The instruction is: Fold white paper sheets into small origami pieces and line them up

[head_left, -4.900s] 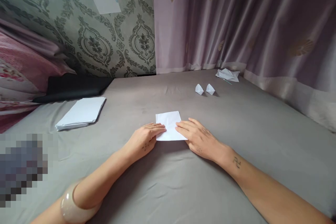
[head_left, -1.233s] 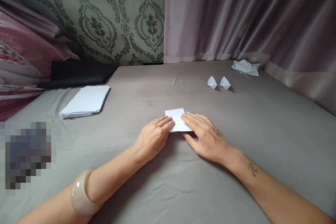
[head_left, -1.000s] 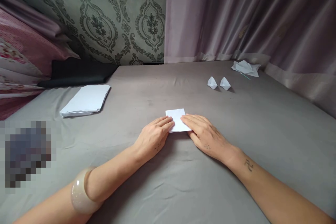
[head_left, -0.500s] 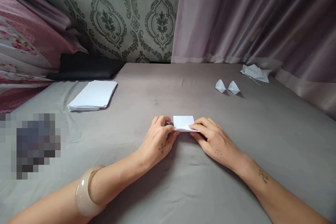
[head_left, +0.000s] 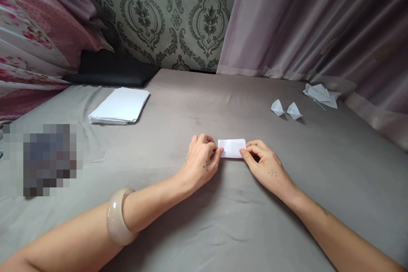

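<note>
A small folded white paper point(head_left: 232, 148) lies on the grey sheet in the middle of the view. My left hand point(head_left: 202, 160) pinches its left edge with curled fingers. At the paper's right edge, my right hand point(head_left: 263, 165) pinches it between thumb and fingertips. A pale bangle point(head_left: 115, 216) sits on my left wrist.
A stack of white sheets point(head_left: 120, 104) lies at the back left beside a black cushion point(head_left: 111, 72). Two small folded paper pieces point(head_left: 285, 109) sit at the back right, with crumpled paper scraps point(head_left: 321, 94) near the curtain point(head_left: 312, 25). A blurred patch point(head_left: 47, 157) covers the left.
The paper has been folded over into a narrower strip. Both hands went from lying flat on it to pinching its two ends. The view has shifted left.
</note>
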`<state>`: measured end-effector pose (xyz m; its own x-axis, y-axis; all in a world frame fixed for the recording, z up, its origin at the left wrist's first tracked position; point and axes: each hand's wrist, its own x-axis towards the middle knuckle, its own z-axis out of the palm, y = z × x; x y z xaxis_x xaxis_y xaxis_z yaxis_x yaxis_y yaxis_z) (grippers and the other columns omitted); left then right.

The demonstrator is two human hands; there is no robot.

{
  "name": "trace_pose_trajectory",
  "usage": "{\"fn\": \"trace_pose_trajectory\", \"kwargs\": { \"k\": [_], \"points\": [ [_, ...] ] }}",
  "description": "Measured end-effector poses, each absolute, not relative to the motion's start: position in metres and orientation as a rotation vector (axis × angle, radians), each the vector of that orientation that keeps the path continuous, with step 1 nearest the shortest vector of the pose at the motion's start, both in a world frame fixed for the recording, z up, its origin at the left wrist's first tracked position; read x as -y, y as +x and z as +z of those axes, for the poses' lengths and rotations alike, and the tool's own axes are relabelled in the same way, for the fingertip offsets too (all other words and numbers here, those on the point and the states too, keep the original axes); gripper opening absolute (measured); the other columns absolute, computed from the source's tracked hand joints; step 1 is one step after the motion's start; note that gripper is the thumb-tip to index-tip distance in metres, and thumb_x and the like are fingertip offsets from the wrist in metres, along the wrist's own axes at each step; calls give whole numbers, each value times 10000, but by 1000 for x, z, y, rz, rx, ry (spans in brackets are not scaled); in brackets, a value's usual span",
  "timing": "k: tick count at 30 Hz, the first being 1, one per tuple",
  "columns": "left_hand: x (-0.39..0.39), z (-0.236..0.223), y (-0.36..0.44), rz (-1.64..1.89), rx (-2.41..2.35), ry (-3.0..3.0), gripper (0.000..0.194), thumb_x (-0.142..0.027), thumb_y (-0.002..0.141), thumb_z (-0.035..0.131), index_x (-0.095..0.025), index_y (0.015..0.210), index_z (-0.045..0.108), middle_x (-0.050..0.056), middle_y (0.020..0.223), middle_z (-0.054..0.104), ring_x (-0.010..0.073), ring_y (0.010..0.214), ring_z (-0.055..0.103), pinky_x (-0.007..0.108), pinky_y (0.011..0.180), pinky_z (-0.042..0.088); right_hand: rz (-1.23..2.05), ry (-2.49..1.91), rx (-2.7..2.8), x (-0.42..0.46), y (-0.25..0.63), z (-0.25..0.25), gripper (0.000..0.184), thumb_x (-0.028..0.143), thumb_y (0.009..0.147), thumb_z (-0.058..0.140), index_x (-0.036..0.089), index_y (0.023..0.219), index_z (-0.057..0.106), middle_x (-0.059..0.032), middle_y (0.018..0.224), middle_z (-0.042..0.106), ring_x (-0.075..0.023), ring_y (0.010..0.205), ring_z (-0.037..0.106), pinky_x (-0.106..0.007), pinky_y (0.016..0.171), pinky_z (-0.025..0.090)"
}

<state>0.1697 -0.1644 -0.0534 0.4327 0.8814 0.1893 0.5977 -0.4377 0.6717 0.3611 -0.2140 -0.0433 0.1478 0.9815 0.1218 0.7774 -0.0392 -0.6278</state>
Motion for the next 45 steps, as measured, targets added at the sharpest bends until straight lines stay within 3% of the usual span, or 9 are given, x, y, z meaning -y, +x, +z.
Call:
{"fn": "trace_pose_trajectory", "kwargs": {
  "k": [11,45],
  "points": [
    [158,-57,173,765,-1269,2157,281,-317,882,557,-166,645,573,68,911,568,207,890,463,360,805,429,358,-1896,1706,213,357,-45,282,368,881,525,199,658,557,-28,971,596,-108,601,494,-292,650,425],
    [153,-54,177,646,-1326,2278,283,-334,878,562,-172,645,563,69,901,567,216,865,454,357,758,429,289,-1958,1810,208,354,-45,256,335,878,467,227,660,388,-30,837,534,-177,766,531,-312,694,427]
  ]
}}
